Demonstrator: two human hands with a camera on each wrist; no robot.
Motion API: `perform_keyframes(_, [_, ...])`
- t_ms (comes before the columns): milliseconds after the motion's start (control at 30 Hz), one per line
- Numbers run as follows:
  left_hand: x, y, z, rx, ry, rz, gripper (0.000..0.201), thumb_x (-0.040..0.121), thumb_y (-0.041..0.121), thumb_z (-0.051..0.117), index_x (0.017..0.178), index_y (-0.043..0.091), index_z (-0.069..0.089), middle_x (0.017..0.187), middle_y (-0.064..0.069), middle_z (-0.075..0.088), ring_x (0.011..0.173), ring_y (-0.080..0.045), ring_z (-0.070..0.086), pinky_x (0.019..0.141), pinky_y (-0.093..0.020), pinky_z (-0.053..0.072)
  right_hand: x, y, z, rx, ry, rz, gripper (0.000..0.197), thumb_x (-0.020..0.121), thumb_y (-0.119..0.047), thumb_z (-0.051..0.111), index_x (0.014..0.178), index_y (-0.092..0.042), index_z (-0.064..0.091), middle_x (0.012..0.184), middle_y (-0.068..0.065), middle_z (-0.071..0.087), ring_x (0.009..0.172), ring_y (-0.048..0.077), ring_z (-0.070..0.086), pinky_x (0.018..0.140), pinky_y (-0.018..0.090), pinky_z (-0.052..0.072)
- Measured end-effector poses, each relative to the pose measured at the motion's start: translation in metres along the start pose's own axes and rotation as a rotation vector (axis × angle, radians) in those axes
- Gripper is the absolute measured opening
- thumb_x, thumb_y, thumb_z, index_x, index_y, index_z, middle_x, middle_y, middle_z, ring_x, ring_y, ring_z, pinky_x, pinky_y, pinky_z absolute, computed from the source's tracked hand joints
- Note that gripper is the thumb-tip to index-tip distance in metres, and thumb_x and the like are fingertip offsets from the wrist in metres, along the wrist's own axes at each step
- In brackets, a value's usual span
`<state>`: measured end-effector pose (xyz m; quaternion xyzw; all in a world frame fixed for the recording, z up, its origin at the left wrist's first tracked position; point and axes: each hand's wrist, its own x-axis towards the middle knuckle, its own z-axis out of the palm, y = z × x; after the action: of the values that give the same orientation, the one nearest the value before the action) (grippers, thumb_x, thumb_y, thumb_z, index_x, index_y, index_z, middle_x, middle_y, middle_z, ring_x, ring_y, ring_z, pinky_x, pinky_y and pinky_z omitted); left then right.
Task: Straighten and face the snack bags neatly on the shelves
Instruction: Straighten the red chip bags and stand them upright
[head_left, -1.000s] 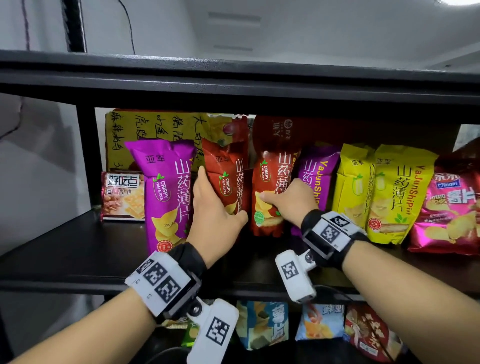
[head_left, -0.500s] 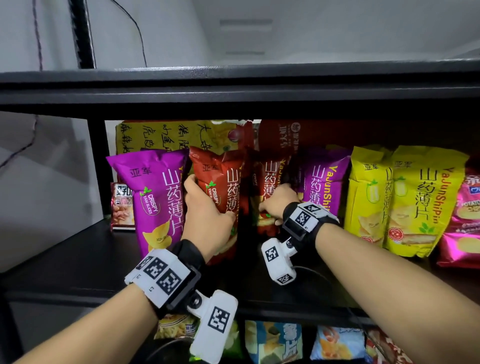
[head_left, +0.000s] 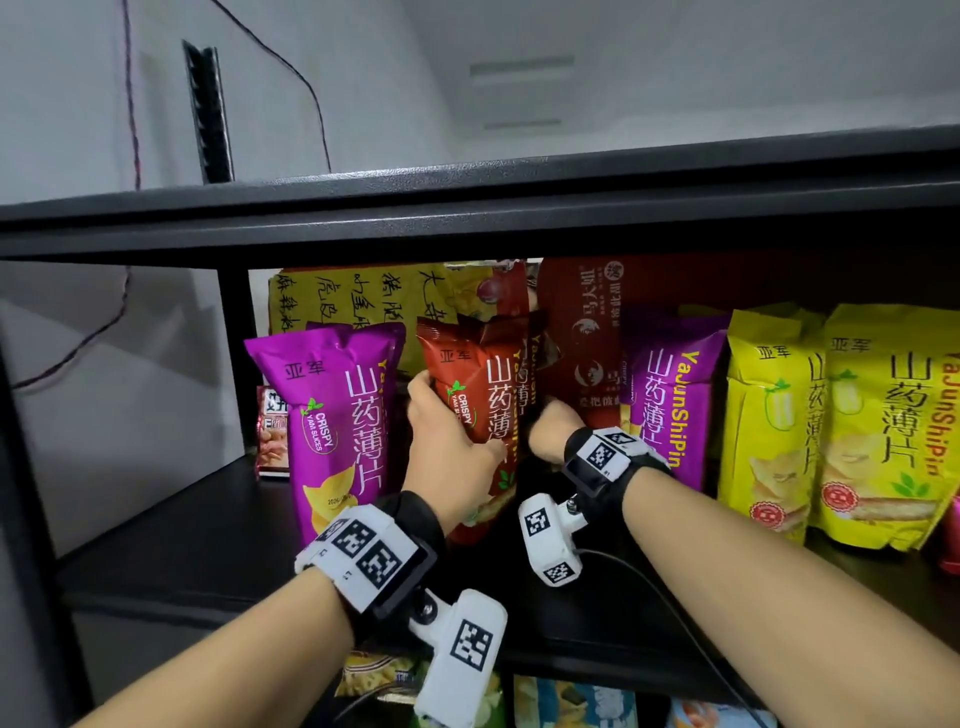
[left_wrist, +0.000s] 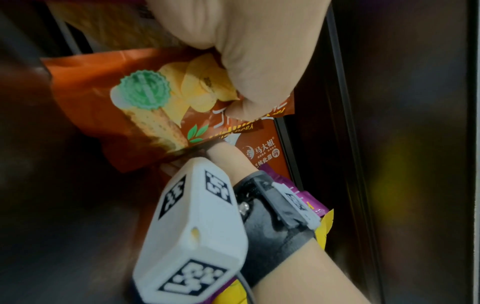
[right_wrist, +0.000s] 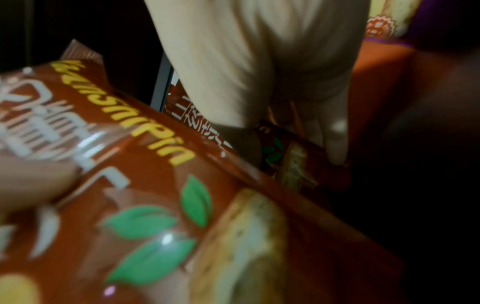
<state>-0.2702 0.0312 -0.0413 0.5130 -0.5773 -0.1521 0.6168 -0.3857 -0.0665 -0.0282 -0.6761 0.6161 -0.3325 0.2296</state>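
front red bag stands upright on shelf btwn purple bag and right hand, gripped by left hand; right hand pinches second red bag just behind.

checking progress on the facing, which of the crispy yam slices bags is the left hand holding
The front red yam slices bag, between the purple bag on its left and the second red bag tucked behind. The left hand grips its left edge.

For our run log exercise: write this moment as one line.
left hand: grips front red bag | right hand: grips second red bag behind | purple bag: upright, untouched
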Motion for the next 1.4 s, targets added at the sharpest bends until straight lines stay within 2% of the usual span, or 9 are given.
perform_keyframes(167, [0.010,-0.004,0.010,-0.003,-0.037,-0.028,0.084,0.077,0.000,0.077,0.129,0.033,0.020,0.127,-0.007,0.054,0.112,-0.024,0.061,0.098,-0.048,0.053,-0.002,0.011,-0.010,0.320,-0.195,0.023,0.040,0.100,-0.013,0.042,0.139,-0.007,0.048,0.138,0.018,0.054,0.126,0.037,0.053,0.095,0.048,0.051])
perform_keyframes(333, [0.014,-0.005,0.019,0.007,-0.075,-0.039,0.075,0.083,-0.001,0.074,0.126,0.032,0.021,0.122,-0.002,0.058,0.112,-0.019,0.060,0.101,-0.047,0.052,0.000,0.011,-0.018,0.699,-0.274,0.220,0.076,0.096,-0.068,0.029,0.155,-0.021,0.020,0.162,0.011,0.023,0.146,0.038,0.025,0.110,0.062,0.033])
perform_keyframes(467, [0.014,-0.002,0.025,0.050,-0.070,-0.027,0.080,0.083,0.001,0.074,0.141,0.020,0.022,0.132,-0.008,0.054,0.122,-0.025,0.055,0.106,-0.049,0.047,-0.003,0.005,-0.016,0.863,-0.391,0.197,0.095,0.082,-0.085,0.018,0.139,-0.017,0.051,0.128,0.018,0.064,0.115,0.034,0.062,0.100,0.054,0.048])
perform_keyframes(700, [0.004,0.014,0.008,0.187,0.015,0.048,0.106,0.081,0.014,0.082,0.157,0.013,0.009,0.156,-0.007,0.031,0.146,-0.023,0.027,0.121,-0.041,0.026,-0.022,-0.002,-0.026,0.749,-0.129,0.196,0.101,0.081,-0.087,0.017,0.157,-0.021,0.017,0.163,0.007,0.021,0.149,0.029,0.020,0.121,0.053,0.014])
perform_keyframes(800, [-0.010,0.033,-0.008,0.232,0.023,0.249,0.095,0.084,0.012,0.078,0.156,0.011,0.016,0.157,-0.005,0.028,0.147,-0.017,0.022,0.119,-0.027,0.018,-0.036,-0.005,-0.035,0.634,0.034,0.000,0.103,0.082,-0.085,0.014,0.151,-0.011,0.033,0.155,0.012,0.037,0.143,0.028,0.035,0.120,0.049,0.023])
perform_keyframes(967, [-0.036,0.061,-0.041,0.234,0.084,0.494,0.077,0.086,0.005,0.072,0.150,0.009,0.030,0.149,-0.005,0.036,0.142,-0.016,0.032,0.119,-0.039,0.033,-0.079,-0.013,-0.051,0.583,0.190,-0.259,0.103,0.067,-0.087,0.020,0.126,-0.011,0.057,0.127,0.009,0.061,0.126,0.029,0.052,0.111,0.050,0.037])
perform_keyframes(1067, [-0.042,0.064,-0.049,0.231,0.099,0.509,0.069,0.087,0.010,0.073,0.146,0.012,0.037,0.144,0.000,0.042,0.136,-0.009,0.038,0.115,-0.025,0.033,-0.105,-0.013,-0.054,0.522,0.234,-0.349,0.054,0.079,-0.074,0.038,0.095,-0.029,0.062,0.094,-0.014,0.060,0.101,0.013,0.060,0.096,0.050,0.051])
perform_keyframes(1167, [-0.049,0.062,-0.037,0.185,0.025,0.446,0.062,0.086,0.012,0.073,0.140,0.014,0.043,0.138,0.001,0.046,0.128,-0.006,0.042,0.108,-0.020,0.035,-0.121,-0.003,-0.062,0.481,0.387,-0.402,0.019,0.091,-0.026,0.061,0.104,-0.014,0.068,0.089,-0.009,0.064,0.086,0.010,0.063,0.082,0.050,0.056])
perform_keyframes(1400, [-0.050,0.054,0.033,0.133,-0.258,0.203,0.062,0.086,0.012,0.069,0.142,0.014,0.042,0.142,0.000,0.044,0.132,-0.010,0.039,0.104,-0.016,0.025,-0.133,0.046,-0.106,0.391,0.624,-0.282,0.014,0.086,-0.007,0.060,0.097,-0.014,0.064,0.079,-0.006,0.060,0.066,0.005,0.056,0.055,0.011,0.041])
